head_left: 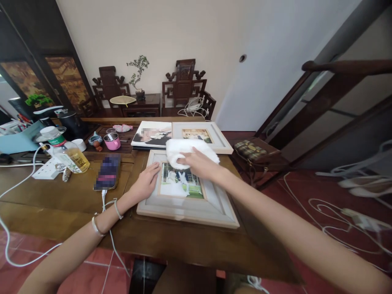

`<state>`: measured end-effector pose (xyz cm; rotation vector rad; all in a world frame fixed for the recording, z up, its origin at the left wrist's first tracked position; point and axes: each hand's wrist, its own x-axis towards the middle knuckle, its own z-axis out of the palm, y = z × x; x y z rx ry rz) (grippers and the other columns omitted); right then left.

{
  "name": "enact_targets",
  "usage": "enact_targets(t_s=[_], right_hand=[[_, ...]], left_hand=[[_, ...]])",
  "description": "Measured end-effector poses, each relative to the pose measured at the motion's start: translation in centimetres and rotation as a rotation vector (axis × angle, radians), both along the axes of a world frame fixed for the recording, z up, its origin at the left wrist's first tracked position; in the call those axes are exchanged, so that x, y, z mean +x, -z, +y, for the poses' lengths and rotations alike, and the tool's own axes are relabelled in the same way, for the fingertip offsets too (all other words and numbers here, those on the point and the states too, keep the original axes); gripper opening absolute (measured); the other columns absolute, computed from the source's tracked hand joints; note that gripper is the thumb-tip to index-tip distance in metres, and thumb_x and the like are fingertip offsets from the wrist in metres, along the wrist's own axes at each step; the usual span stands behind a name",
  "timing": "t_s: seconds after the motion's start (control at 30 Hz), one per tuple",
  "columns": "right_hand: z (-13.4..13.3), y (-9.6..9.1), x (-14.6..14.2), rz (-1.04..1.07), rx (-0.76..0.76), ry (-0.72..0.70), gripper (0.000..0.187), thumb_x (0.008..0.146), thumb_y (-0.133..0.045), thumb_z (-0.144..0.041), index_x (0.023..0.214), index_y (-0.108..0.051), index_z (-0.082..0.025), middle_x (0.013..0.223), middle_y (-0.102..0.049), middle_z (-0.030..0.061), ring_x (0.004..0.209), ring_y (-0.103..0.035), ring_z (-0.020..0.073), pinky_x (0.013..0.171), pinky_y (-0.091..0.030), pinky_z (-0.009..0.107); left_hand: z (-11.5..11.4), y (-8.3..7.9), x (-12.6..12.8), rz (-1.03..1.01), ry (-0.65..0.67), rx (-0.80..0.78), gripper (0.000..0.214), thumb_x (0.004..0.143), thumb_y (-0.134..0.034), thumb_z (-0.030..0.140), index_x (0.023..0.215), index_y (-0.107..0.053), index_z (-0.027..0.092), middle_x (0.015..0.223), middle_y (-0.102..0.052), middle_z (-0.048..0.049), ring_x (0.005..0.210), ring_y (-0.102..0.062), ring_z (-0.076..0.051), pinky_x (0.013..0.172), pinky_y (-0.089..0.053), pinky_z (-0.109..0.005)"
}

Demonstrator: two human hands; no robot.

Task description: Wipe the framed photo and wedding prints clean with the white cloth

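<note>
A large pale picture frame (196,210) lies flat on the wooden table (76,196) in front of me. My left hand (146,181) rests flat on its left border, fingers stretched out. My right hand (197,163) presses a white cloth (183,149) onto the frame's upper part, over the glass and the photo. Beyond it lie a second pale frame (214,139) and an unframed photo print (153,134).
A phone (107,172) on a white cable, a bottle of yellow liquid (69,153), a white power strip (49,168) and a pink cup (112,141) stand to the left. A patterned bag (252,150) sits off the right edge. Cables lie on the red floor.
</note>
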<state>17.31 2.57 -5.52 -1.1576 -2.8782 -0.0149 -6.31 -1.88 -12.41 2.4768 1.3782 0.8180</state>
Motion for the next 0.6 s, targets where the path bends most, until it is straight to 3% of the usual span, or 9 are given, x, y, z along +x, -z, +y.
enact_targets(t_s=[0.13,0.27,0.43,0.53,0.6], right_hand=[[-0.5,-0.9,3.7,-0.034,-0.045,0.114,0.061,0.06,-0.036,0.011,0.105,-0.067,-0.018,0.108,-0.068,0.0124,0.102,-0.062,0.0262,0.101,-0.028,0.054],[-2.3,-0.8,5.6,-0.06,-0.065,0.179,0.066,0.061,-0.034,0.011,0.112,-0.064,-0.019,0.114,-0.066,0.0127,0.099,-0.063,0.0266,0.096,-0.037,0.05],[-8.3,-0.9,5.5,-0.079,-0.183,0.182,0.07,0.059,-0.033,0.011,0.12,-0.058,-0.012,0.134,-0.051,0.021,0.119,-0.053,0.0306,0.099,-0.039,0.047],[-12.6,-1.5,5.5,-0.074,-0.288,0.146,0.074,0.057,-0.035,0.011,0.123,-0.058,-0.015,0.139,-0.047,0.0191,0.128,-0.046,0.0307,0.103,-0.036,0.047],[-14.7,-1.9,5.6,-0.068,-0.334,0.116,0.074,0.057,-0.036,0.01,0.121,-0.06,-0.019,0.139,-0.049,0.0165,0.125,-0.049,0.0297,0.103,-0.038,0.046]], left_hand=[[0.1,0.6,-0.2,-0.004,0.002,0.006,0.048,0.083,-0.037,0.001,0.125,-0.056,0.009,0.138,-0.051,-0.0151,0.133,-0.043,-0.024,0.113,-0.034,-0.045],[0.1,0.6,-0.2,-0.003,-0.028,0.005,0.056,0.077,-0.035,-0.006,0.127,-0.055,0.008,0.138,-0.051,-0.0155,0.132,-0.043,-0.024,0.112,-0.035,-0.045],[0.1,0.6,0.1,-0.002,-0.044,0.004,0.054,0.077,-0.035,-0.006,0.126,-0.056,0.007,0.137,-0.051,-0.0168,0.132,-0.044,-0.025,0.112,-0.035,-0.045],[0.1,0.8,0.1,0.002,-0.064,-0.005,0.055,0.078,-0.034,-0.005,0.127,-0.055,0.007,0.138,-0.05,-0.0169,0.132,-0.044,-0.025,0.111,-0.036,-0.047],[0.2,0.9,0.1,0.004,-0.061,-0.001,0.055,0.077,-0.035,-0.005,0.127,-0.055,0.007,0.138,-0.051,-0.0171,0.132,-0.044,-0.025,0.111,-0.036,-0.046]])
